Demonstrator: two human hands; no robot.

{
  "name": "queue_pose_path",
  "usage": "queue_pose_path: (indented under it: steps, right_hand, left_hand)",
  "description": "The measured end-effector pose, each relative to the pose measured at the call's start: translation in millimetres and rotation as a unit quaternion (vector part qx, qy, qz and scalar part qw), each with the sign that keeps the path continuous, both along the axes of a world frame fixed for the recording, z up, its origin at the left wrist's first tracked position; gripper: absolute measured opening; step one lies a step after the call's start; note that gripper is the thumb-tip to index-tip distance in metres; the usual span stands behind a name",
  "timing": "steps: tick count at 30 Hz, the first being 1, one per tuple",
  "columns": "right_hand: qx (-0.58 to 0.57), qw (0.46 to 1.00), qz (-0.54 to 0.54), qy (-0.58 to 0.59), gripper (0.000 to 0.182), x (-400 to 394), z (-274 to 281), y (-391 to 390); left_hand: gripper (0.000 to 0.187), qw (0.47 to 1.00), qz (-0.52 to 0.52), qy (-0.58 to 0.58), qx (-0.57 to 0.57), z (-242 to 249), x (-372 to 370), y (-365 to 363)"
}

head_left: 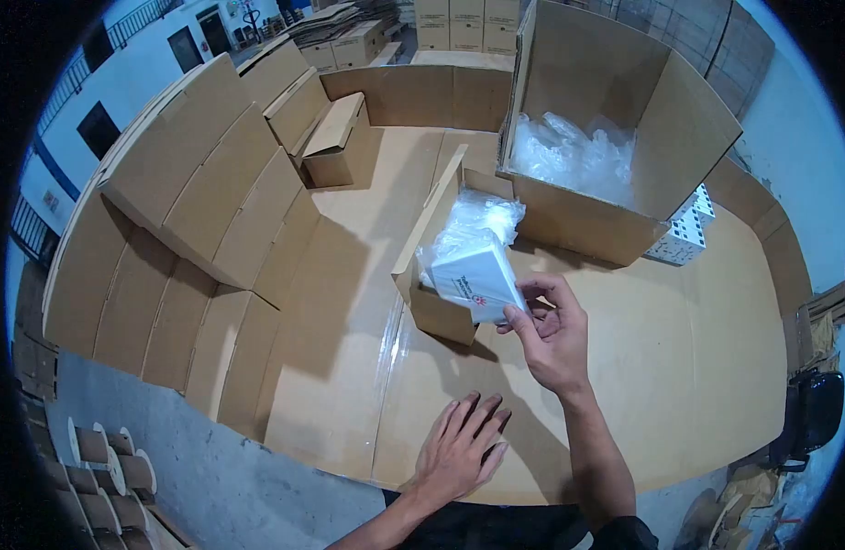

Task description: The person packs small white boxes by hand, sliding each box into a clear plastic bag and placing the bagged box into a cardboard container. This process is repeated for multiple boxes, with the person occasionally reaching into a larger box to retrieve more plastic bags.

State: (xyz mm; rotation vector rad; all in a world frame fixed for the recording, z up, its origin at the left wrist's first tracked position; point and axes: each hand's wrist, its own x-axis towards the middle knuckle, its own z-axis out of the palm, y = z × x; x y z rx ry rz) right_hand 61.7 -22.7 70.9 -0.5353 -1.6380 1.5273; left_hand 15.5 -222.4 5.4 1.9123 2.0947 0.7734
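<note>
My right hand (558,337) pinches a small white box (477,280) with dark print and a red mark by its near right corner. The white box is tilted over the mouth of an open narrow cardboard box (441,314), overlapping its near end. Inside that carton, behind the white box, lie clear plastic-wrapped pieces (482,218). My left hand (463,442) rests on the cardboard-covered table (340,422) near its front edge, fingers apart and holding nothing.
A large open carton (587,206) with clear plastic bags (574,156) stands behind on the right. White boxes with black squares (684,236) sit beside it. Closed cartons (202,183) are stacked along the left, and another carton (335,142) stands at the back. Cardboard spools (110,467) are on the floor.
</note>
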Motion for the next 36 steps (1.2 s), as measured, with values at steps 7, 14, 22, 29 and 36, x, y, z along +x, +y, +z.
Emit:
queue_pose_path:
  steps: [7, 14, 22, 29, 36]
  right_hand:
    - [0.360, 0.924, -0.011, -0.132, 0.035, 2, 25, -7]
    - [0.379, 0.885, 0.067, -0.263, 0.035, -14, 25, -14]
    - [0.245, 0.945, 0.051, -0.210, 0.031, -17, -6, -24]
    - [0.350, 0.902, -0.011, -0.254, 0.040, -22, -42, -34]
    - [0.459, 0.853, -0.023, -0.249, 0.046, -24, -53, -25]
  left_hand:
    - [0.047, 1.000, -0.003, -0.001, 0.015, 4, -1, 1]
    - [0.049, 1.000, -0.003, -0.020, 0.017, -7, 1, 0]
    - [0.048, 0.999, -0.017, -0.021, 0.023, -5, -1, 1]
    - [0.046, 0.999, -0.015, -0.025, 0.030, -6, -2, 2]
    - [0.044, 0.999, -0.024, -0.024, 0.010, 2, -2, 3]
